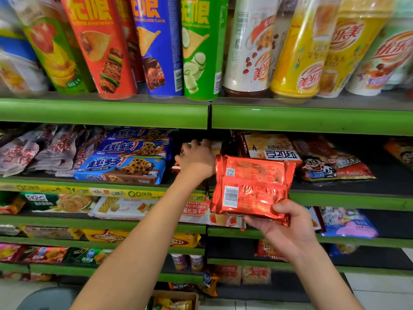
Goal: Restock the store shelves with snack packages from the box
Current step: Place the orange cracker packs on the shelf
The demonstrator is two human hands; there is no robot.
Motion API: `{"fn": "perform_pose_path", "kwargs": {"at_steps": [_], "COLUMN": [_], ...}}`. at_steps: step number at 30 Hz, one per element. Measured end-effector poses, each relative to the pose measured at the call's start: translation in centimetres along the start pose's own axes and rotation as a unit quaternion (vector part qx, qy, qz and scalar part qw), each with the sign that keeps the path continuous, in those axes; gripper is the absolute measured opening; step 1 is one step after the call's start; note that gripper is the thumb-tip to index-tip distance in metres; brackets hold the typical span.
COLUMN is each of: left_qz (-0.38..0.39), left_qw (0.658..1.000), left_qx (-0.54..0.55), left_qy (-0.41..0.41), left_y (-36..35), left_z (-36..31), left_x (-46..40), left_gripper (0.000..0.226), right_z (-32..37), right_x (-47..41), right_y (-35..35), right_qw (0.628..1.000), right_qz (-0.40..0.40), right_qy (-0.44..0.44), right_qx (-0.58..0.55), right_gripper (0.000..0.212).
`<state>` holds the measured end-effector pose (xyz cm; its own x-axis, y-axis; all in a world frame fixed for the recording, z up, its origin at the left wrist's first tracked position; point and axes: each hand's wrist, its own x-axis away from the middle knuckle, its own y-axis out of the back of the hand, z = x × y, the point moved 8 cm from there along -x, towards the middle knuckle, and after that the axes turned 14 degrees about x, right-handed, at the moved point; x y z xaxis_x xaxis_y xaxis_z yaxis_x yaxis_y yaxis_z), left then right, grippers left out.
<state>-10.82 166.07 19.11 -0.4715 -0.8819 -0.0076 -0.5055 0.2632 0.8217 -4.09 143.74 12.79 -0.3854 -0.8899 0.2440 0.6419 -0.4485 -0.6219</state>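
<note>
Green-edged store shelves [105, 113] fill the view, tier on tier. The top one carries tall chip canisters [98, 48] and cup drinks [297, 54]. The tier below it, where both hands work, holds blue cookie packs [120, 168] stacked on the left and cartoon-printed bags [330, 166] on the right. Between those two groups is a dark gap on the shelf, and that gap looks like the slot being filled. At the bottom edge of the view, on the floor, the cardboard box [176, 298] stands open with bright packages inside. The red snack package [252, 186] is held up in front of the shelf edge, just right of and below the gap, its printed back with barcode facing the camera. Its long axis runs roughly up and down, tilted slightly. The right hand [288, 229] grips its lower right corner, thumb curled over the front and fingers underneath. The left hand [196, 159] is already inside the gap, fingers spread and resting on a reddish package lying there; whether it pinches that package cannot be told. So the target lies up and to the left of the held package, close by. My judgement is that the right hand needs to tip the package flat and slide it leftward into the space the left hand is tending.
</note>
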Motion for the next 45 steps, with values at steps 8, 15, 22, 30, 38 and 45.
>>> {"fn": "perform_pose_path", "kwargs": {"at_steps": [8,15,22,30,38,45], "left_qz": [0.134,0.121,0.123,0.107,-0.009,-0.08], "left_qw": [0.438,0.284,0.258,0.326,0.771,0.996], "left_qx": [0.885,0.947,0.953,0.934,0.636,0.008], "left_qy": [0.078,0.088,0.102,0.1,0.03,-0.039], "left_y": [1.6,-1.4,-2.4,-1.2,3.8,2.6], "left_z": [5.6,7.5,8.4,7.7,3.1,1.0], "left_x": [4.6,7.5,7.9,7.4,4.7,2.5], "left_gripper": [0.033,0.057,0.055,0.036,0.018,0.073], "right_z": [1.4,1.0,0.5,0.7,1.0,1.5], "right_x": [0.0,-0.9,-1.4,-0.8,-0.6,-0.2], "right_y": [1.1,0.3,-0.3,-0.5,-0.5,-0.2], "right_qw": [0.999,1.0,1.0,1.0,1.0,0.999], "right_qz": [0.001,0.006,0.009,0.016,0.011,-0.002], "right_qy": [0.042,0.029,0.015,0.014,0.013,0.024], "right_qx": [0.0,-0.009,0.001,0.005,-0.011,0.025], "right_gripper": [0.038,0.041,0.041,0.041,0.063,0.043]}}
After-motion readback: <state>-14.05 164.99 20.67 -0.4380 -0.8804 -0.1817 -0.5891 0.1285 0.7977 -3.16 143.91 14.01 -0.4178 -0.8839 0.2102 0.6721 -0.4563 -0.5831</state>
